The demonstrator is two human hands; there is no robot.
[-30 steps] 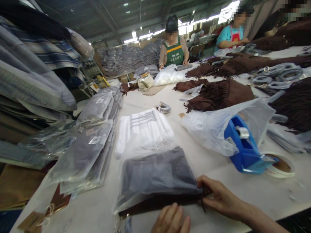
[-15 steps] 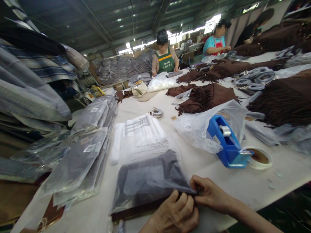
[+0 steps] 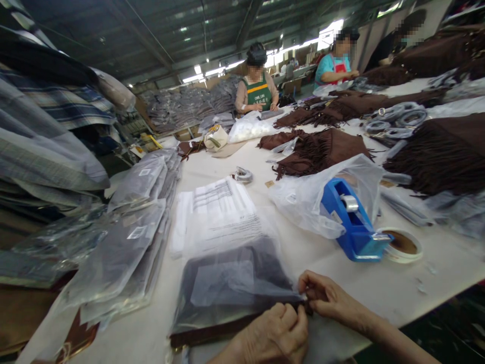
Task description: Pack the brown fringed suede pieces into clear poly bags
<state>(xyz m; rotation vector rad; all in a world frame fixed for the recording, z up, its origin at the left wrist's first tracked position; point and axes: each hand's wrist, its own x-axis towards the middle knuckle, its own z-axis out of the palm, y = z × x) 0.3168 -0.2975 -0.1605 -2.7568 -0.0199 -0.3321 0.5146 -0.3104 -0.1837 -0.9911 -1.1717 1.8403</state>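
A flat, dark brown bag (image 3: 212, 331) lies at the table's near edge, most of it inside a clear plastic bag (image 3: 223, 283). Its near edge sticks out of the plastic opening. At the near right corner, my left hand (image 3: 275, 331) is closed with its fingers curled on the brown bag's edge. My right hand (image 3: 328, 298) pinches the corner of the plastic opening right beside it. What lies under the fingertips is partly hidden. Printed white sheets (image 3: 223, 202) lie under or behind the plastic bag's far end.
Packed grey plastic bags (image 3: 131, 247) are stacked on the left. A blue tape dispenser (image 3: 350, 222) and a tape roll (image 3: 403, 245) stand on the right. Fringed brown pieces (image 3: 326, 151) and a coiled strap (image 3: 242, 174) lie farther back. Co-workers stand across the table.
My right thumb and fingers have shifted slightly at the plastic corner, and my left hand has moved a little. The view has drifted slightly. The co-worker in the green apron has moved their hands.
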